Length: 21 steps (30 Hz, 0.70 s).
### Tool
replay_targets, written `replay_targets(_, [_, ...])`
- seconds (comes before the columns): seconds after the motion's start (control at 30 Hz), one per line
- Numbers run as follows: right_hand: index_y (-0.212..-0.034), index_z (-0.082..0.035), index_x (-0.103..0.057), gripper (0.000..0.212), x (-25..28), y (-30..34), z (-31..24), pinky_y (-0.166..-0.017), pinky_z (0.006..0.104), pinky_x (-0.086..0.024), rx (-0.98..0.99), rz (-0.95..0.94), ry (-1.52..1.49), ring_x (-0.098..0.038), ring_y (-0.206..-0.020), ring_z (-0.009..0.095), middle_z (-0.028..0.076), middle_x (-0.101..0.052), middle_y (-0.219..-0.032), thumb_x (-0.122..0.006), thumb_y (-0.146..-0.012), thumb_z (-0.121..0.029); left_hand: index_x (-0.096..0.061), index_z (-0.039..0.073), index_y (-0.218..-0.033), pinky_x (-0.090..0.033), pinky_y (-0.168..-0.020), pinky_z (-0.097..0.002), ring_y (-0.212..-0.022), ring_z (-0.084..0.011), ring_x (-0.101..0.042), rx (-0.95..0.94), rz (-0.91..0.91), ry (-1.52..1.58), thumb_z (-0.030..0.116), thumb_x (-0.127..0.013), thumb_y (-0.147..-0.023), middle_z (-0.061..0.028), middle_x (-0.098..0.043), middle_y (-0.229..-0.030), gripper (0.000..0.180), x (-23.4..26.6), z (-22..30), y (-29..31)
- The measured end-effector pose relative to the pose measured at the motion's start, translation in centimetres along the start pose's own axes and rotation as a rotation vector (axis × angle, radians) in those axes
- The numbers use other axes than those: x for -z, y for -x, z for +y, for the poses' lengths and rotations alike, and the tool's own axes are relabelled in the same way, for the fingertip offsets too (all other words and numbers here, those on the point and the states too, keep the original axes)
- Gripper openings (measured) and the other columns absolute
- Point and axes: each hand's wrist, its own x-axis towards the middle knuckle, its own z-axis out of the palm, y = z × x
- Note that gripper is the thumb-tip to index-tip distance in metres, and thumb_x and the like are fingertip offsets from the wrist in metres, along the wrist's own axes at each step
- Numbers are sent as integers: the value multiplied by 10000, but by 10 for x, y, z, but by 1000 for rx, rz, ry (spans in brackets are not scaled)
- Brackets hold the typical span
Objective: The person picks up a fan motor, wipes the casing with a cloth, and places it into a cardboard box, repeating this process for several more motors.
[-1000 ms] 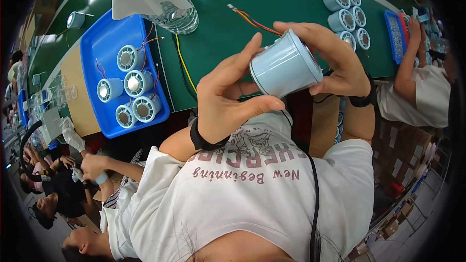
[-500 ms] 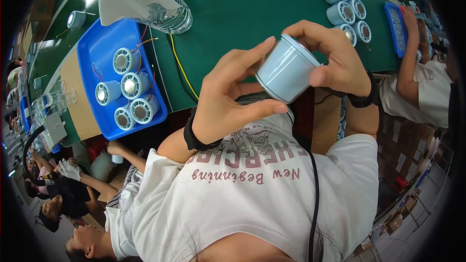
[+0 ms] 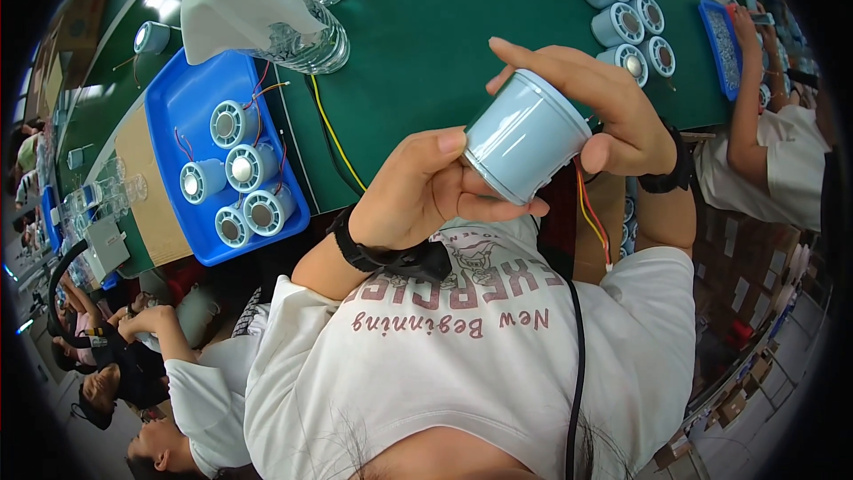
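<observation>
Between my two hands is a light-blue cylindrical housing (image 3: 526, 138), tilted, its glossy side turned up. Red, yellow and dark wires (image 3: 591, 213) with a small white plug hang from its right end. My left hand (image 3: 422, 182) grips the left end, thumb on top and fingers curled underneath. At the other end my right hand (image 3: 604, 102) holds it, with fingers arched over the far side and the thumb beside the right rim. The housing hides some fingertips.
Several similar housings lie in a blue tray (image 3: 169, 93) at left. More housings (image 3: 616, 25) are grouped on the green table (image 3: 444, 18) at far right. A clear jar (image 3: 320, 44) under a white cloth stands at far left centre. A co-worker's arm (image 3: 751, 80) reaches a small blue tray (image 3: 718, 44).
The housing has been turned in my hands, and its wires now hang in sight. My left thumb has moved from below to its upper left side, with fingers now underneath.
</observation>
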Motion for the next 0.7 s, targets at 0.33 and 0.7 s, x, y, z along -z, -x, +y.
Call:
replay_targets(0.33, [-1360, 30, -434, 551, 130, 70, 35, -931, 281, -408, -323, 494, 902, -553, -1054, 217, 170, -559, -1211, -524, -974, -352, -457, -64, -1284, -510, -911, -362, -1021, -341, -630, -262, 264, -172, 316, -355, -1014, -170, -598, -1083, 477, 16, -11, 1])
replay_targets(0.7, [-1434, -85, -372, 584, 210, 101, 209, -1063, 370, -345, -589, 245, 623, -461, -1254, 338, 203, -438, -1394, -612, -917, -208, -505, -46, -1189, -545, -857, -332, -988, -313, -645, -271, 337, -253, 221, -401, -1003, -136, -605, -989, 342, 18, -9, 1])
